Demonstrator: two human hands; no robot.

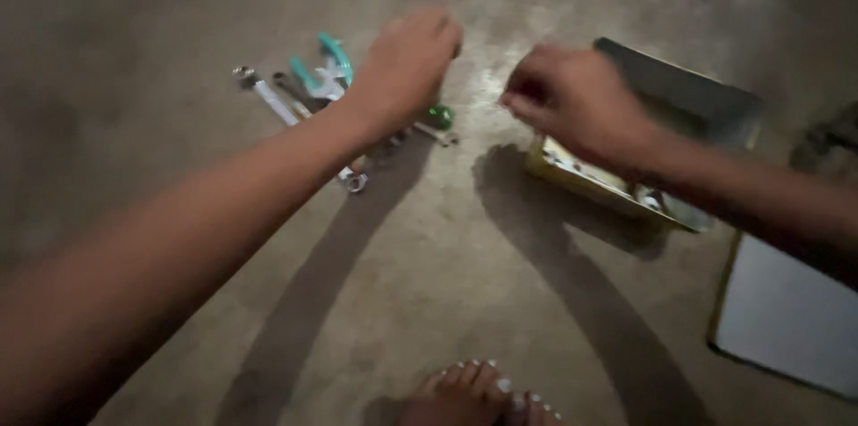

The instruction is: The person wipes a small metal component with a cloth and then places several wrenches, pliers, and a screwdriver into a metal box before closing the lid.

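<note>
1. The left hand is curled over the tools on the concrete floor; whether it grips one, I cannot tell.
2. The right hand hangs loosely closed above the open metal box — nothing visible in it.
3. The wrenches look stiff, heavy, likely slick — best gripped mid-shaft; the teal-handled pliers by their handles.

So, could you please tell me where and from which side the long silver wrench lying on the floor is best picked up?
I would pinch the long silver wrench across its slim bare shaft near the upper ring end, coming from above. It lies flat on the concrete floor, and its lower end runs under the left forearm beside the other tools, so only that upper stretch looks clear.
</note>
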